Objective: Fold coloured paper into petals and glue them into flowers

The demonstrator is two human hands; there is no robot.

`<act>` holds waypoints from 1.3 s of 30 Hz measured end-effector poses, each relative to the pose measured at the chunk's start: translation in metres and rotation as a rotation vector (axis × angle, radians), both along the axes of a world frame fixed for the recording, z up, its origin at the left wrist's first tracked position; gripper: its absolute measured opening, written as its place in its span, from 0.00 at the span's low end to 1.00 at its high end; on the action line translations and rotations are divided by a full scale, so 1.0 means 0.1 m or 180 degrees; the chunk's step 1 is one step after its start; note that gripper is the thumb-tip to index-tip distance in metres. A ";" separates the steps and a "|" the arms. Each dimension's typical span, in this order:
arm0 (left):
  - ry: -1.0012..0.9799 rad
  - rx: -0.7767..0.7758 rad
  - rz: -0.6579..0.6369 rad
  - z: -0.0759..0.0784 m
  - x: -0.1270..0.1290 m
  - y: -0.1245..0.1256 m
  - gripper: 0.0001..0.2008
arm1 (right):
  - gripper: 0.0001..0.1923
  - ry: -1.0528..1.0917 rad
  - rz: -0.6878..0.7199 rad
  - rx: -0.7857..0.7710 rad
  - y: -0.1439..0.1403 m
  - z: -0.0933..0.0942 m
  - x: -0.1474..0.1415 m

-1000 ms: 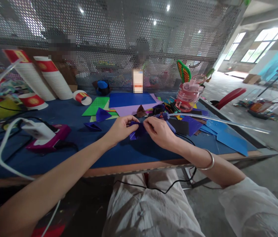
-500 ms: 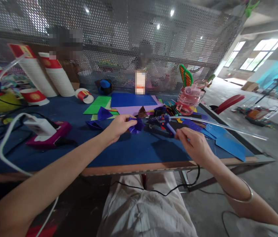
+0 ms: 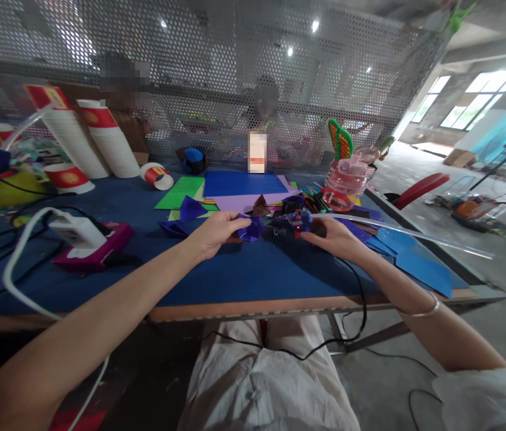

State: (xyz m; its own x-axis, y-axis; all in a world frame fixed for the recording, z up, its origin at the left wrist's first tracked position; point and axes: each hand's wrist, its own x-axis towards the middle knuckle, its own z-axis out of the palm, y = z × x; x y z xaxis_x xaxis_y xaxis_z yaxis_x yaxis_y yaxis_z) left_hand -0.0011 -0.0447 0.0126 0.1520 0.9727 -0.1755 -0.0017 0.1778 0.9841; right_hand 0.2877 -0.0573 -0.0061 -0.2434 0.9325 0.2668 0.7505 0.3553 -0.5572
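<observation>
1. The left hand [image 3: 217, 232] pinches a small folded purple paper [image 3: 251, 228] between thumb and fingers, just above the blue table [image 3: 244, 275].
2. The right hand [image 3: 331, 230] is curled around the handle of a blue glue gun [image 3: 292, 220], which lies right of the paper. A tiny red light glows on the gun. The fingers hide most of the handle, so how tight the grip is stays hard to tell.
3. A long clear stick [image 3: 414, 234] runs from the gun far off to the right, past the table edge.
4. A black cord [image 3: 351, 323] hangs from the right hand down under the table; its end is cut off from view.
5. Just behind the hands lie more folded papers and flat sheets: green [image 3: 179, 193], blue [image 3: 244, 182] and pale purple. Blue scraps [image 3: 418, 257] lie at the right.
6. A pink jar [image 3: 347, 179] stands far right. What is inside it is too blurry to tell.
7. At the left sits a white box on a pink thing [image 3: 91, 242] with a thick white cable [image 3: 14, 269]. Stacks of paper cups [image 3: 100, 146] stand far left.
8. Behind the mesh wall [image 3: 235, 72] other people sit, hard to see.
9. Half a second ago the right hand was nearer, open and away from the gun. Now it has reached the gun. The left hand has kept the paper in much the same spot.
</observation>
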 end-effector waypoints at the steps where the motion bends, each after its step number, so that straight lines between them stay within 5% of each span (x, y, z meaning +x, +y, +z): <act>1: -0.0049 -0.0002 -0.0017 0.01 0.00 0.00 0.06 | 0.18 -0.0084 0.0017 -0.0087 0.05 0.02 -0.05; 10: -0.0548 -0.0198 0.0013 0.08 0.02 -0.01 0.15 | 0.14 -0.0667 -0.0205 0.0083 0.14 0.02 -0.30; 18: -0.0131 -0.0125 -0.0035 0.07 0.02 0.00 0.01 | 0.19 -0.0046 -0.0364 0.0343 0.08 -0.02 -0.26; 22: 0.0033 -0.0057 -0.0154 0.01 -0.01 0.03 0.02 | 0.20 0.0566 -0.0119 0.0413 0.06 0.00 -0.28; 39: 0.1151 0.1396 -0.0081 -0.20 -0.11 0.12 0.07 | 0.09 -0.0157 0.0641 0.0954 -0.12 -0.02 -0.39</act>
State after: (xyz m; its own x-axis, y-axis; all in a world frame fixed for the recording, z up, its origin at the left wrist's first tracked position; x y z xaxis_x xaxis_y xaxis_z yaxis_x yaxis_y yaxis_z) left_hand -0.0125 -0.0331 -0.0076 0.1817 0.9631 0.1987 0.3479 -0.2519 0.9030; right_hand 0.2482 -0.0693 -0.0081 -0.4335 0.7466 0.5046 0.6721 0.6409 -0.3708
